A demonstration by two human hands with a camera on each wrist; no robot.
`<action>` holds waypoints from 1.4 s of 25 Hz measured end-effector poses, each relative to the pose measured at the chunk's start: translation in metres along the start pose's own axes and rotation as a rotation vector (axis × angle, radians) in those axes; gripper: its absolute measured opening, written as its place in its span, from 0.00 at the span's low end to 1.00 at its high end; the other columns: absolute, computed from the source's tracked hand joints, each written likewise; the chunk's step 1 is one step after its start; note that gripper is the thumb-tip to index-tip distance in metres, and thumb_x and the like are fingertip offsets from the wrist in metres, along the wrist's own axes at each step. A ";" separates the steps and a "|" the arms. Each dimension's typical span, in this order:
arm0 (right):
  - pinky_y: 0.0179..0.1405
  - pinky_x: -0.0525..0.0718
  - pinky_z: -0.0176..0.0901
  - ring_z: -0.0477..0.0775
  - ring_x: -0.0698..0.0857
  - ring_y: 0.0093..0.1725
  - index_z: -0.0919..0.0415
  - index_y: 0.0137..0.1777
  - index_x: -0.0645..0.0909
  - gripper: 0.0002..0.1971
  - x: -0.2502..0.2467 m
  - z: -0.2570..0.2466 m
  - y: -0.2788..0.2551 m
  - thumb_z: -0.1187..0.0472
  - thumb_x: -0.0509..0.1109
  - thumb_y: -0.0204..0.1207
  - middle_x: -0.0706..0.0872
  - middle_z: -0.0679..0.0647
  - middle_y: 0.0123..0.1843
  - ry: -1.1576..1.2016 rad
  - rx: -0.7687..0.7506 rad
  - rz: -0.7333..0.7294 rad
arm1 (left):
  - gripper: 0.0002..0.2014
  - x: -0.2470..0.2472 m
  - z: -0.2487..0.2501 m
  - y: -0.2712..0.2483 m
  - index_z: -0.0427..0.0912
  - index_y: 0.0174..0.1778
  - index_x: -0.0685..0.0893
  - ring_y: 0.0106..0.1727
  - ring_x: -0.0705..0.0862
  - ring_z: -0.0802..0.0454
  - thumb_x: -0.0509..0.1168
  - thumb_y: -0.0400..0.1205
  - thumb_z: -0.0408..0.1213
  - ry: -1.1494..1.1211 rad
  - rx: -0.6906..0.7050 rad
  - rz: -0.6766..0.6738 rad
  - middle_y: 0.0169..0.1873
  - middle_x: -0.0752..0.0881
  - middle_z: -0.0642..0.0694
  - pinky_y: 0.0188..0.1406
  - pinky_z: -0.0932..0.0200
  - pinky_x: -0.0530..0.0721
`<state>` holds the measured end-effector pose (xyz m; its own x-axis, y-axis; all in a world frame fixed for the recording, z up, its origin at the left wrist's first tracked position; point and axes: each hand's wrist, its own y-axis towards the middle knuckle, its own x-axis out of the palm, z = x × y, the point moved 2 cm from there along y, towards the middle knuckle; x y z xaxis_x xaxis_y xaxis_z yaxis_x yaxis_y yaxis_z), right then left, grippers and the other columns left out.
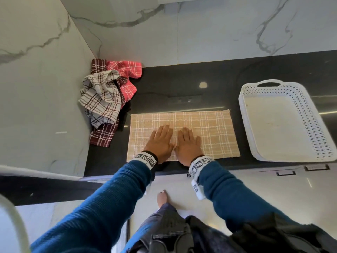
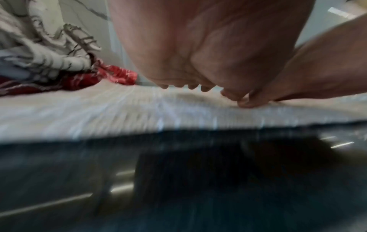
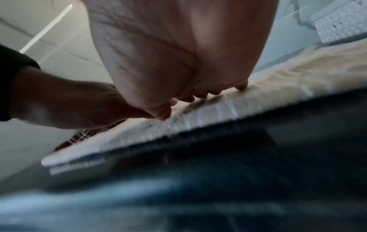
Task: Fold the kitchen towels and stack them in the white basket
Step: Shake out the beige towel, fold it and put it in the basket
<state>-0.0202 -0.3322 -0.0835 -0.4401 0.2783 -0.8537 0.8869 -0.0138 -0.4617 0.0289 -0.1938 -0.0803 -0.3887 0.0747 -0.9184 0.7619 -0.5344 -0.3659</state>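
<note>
On the counter: we see the beige towel [image 1: 184, 132] spread flat on the dark counter [image 1: 182, 84], between the pile and the basket.
Left hand: our left hand [image 1: 160, 143] lies flat on the towel, fingers straight, holding nothing.
Right hand: our right hand [image 1: 188, 146] lies flat just beside it, fingers straight, thumbs close together.
Basket: the white basket [image 1: 299, 99] sits to the right, apart from the towel.
Pile: we see crumpled towels [image 1: 107, 95] heaped in the left corner against the marble wall [image 1: 42, 88].
</note>
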 end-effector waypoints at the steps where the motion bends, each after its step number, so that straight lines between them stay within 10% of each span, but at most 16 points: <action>1: 0.86 0.40 0.73 0.63 0.33 0.90 0.54 0.91 0.35 0.37 0.007 0.002 -0.002 0.42 0.47 0.90 0.31 0.57 0.91 -0.010 -0.018 0.005 | 0.35 0.010 -0.007 -0.005 0.48 0.91 0.39 0.90 0.37 0.42 0.41 0.90 0.59 0.009 -0.027 -0.002 0.90 0.35 0.44 0.89 0.39 0.40; 9: 0.87 0.40 0.71 0.60 0.34 0.90 0.55 0.91 0.34 0.42 0.007 0.141 -0.035 0.30 0.35 0.85 0.32 0.56 0.92 -0.040 0.212 0.185 | 0.40 0.038 -0.077 -0.051 0.49 0.91 0.44 0.91 0.40 0.44 0.35 0.88 0.69 -0.025 -0.199 0.154 0.90 0.38 0.45 0.88 0.38 0.41; 12: 0.86 0.38 0.73 0.63 0.35 0.90 0.56 0.91 0.36 0.40 0.005 0.133 -0.033 0.33 0.38 0.87 0.33 0.57 0.92 -0.006 0.264 0.160 | 0.35 0.023 -0.068 -0.046 0.48 0.88 0.58 0.89 0.56 0.40 0.43 0.89 0.64 -0.045 -0.232 0.176 0.89 0.55 0.42 0.87 0.35 0.56; 15: 0.82 0.58 0.75 0.72 0.56 0.87 0.60 0.89 0.50 0.36 -0.012 0.096 -0.033 0.44 0.55 0.88 0.50 0.66 0.90 0.016 0.387 0.167 | 0.25 -0.013 -0.072 -0.021 0.45 0.78 0.72 0.74 0.74 0.40 0.58 0.87 0.53 -0.041 -0.239 0.207 0.76 0.73 0.42 0.73 0.38 0.77; 19: 0.62 0.79 0.62 0.66 0.74 0.68 0.64 0.74 0.69 0.25 -0.031 0.051 -0.014 0.47 0.62 0.85 0.71 0.65 0.72 0.205 0.379 0.244 | 0.23 -0.034 -0.097 0.001 0.48 0.78 0.74 0.72 0.77 0.41 0.61 0.86 0.39 -0.039 -0.178 0.221 0.75 0.76 0.46 0.70 0.40 0.79; 26: 0.75 0.66 0.72 0.68 0.66 0.78 0.53 0.82 0.63 0.31 -0.091 0.019 0.111 0.41 0.59 0.83 0.64 0.58 0.83 -0.035 0.297 0.122 | 0.08 -0.036 -0.120 -0.027 0.45 0.53 0.82 0.51 0.81 0.43 0.58 0.88 0.41 -0.060 -0.161 0.208 0.49 0.85 0.46 0.54 0.47 0.80; 35: 0.83 0.48 0.81 0.67 0.48 0.90 0.42 0.90 0.49 0.35 -0.113 -0.014 0.187 0.46 0.58 0.86 0.40 0.57 0.92 -0.086 0.213 0.072 | 0.16 0.004 -0.071 -0.040 0.50 0.65 0.83 0.58 0.78 0.48 0.61 0.86 0.50 -0.127 0.132 0.230 0.58 0.82 0.50 0.60 0.51 0.79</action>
<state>0.1977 -0.3524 -0.0698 -0.3955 0.1869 -0.8992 0.8706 -0.2358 -0.4319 0.0338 -0.1127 -0.0801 -0.2816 -0.1623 -0.9457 0.7666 -0.6309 -0.1200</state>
